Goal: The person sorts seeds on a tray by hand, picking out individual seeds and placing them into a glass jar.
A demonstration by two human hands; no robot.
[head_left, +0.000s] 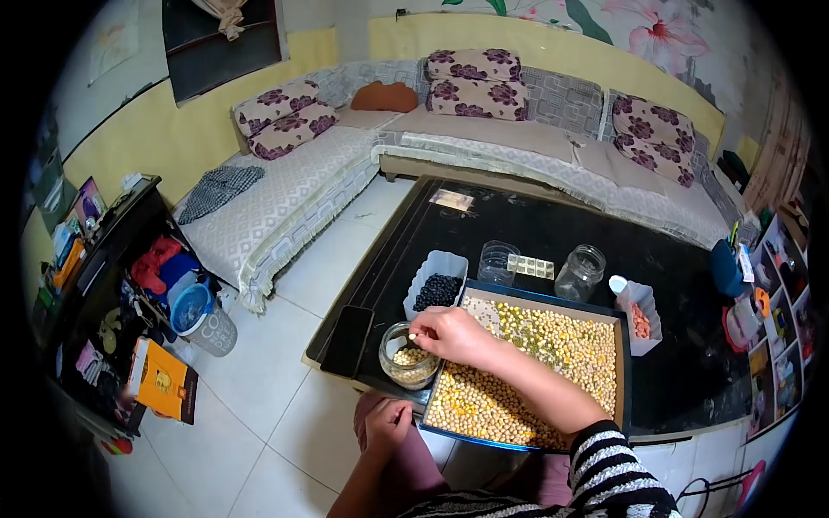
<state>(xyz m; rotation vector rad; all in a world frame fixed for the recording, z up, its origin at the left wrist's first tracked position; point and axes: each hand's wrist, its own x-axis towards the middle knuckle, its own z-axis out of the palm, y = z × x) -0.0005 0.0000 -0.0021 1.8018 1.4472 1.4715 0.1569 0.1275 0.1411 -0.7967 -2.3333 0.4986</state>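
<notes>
My right hand (453, 335) is over the rim of a glass jar (386, 361), its fingertips pinched on what looks like a pale bean. Similar pale beans (414, 356) lie in the jar's bottom. Under my right forearm is a shallow box with a dark blue edge (628, 380), spread with pale round beans (553, 399), yellow kernels (466, 416) and small green beans (537, 332). My left hand (387, 425) rests on my thigh below the jar, fingers curled in, with nothing visible in them.
Behind the box stand a plastic tub of black beans (439, 292), two clear jars (498, 262) (580, 273) and a pill-box-like strip (531, 267). At right is a tub of pinkish nuts (640, 322). A phone (349, 341) lies left on the black table (691, 380); sofas (298, 186) stand beyond.
</notes>
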